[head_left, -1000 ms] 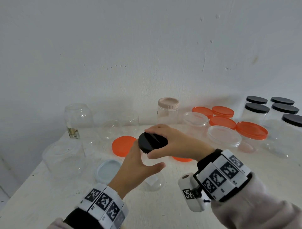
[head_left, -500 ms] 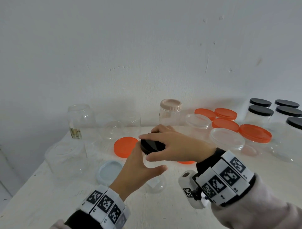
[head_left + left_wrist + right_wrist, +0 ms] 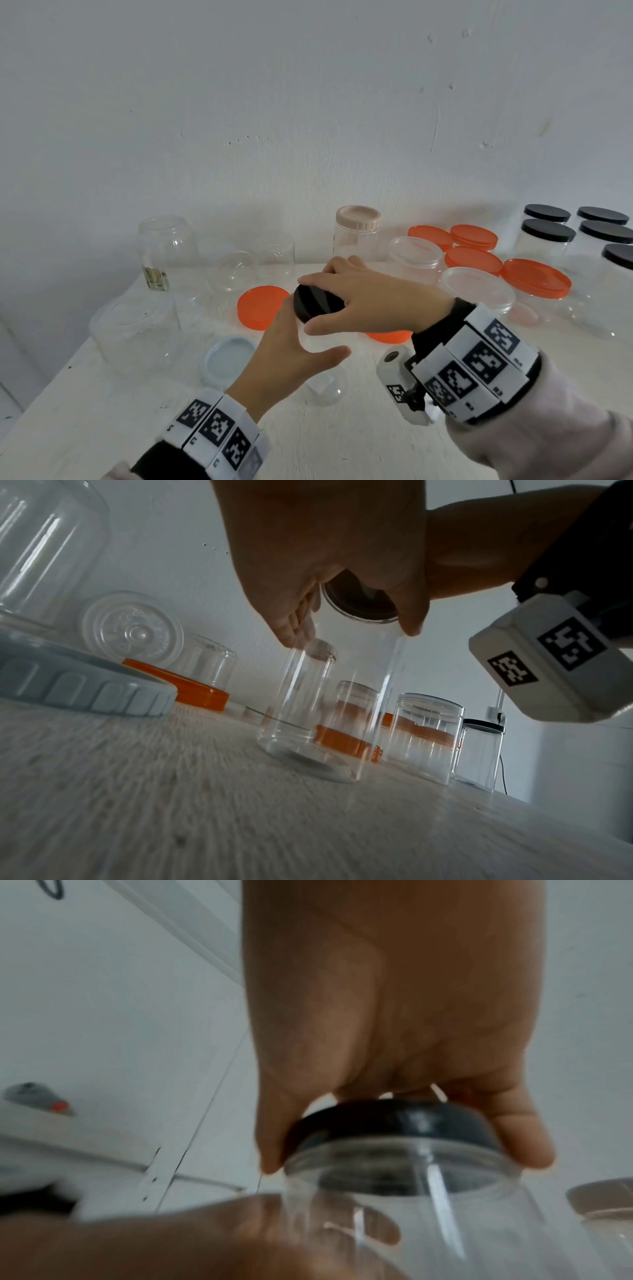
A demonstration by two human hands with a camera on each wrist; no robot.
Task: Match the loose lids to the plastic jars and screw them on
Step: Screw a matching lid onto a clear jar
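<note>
Your right hand (image 3: pixel 370 301) has turned the black lid (image 3: pixel 317 303) further onto the clear jar (image 3: pixel 329 710), mid-frame, fingers clamping its rim, while your left hand (image 3: pixel 291 356) grips the jar's wall, so it's seating.

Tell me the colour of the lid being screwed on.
Black; the lid under the right hand shows best in the head view.

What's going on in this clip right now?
A person is fitting a black lid onto a clear plastic jar standing on the white table. The right hand grips the lid from above while the left hand steadies the jar's side. Several capped jars stand at the right; open jars and a loose orange lid wait behind.
</note>
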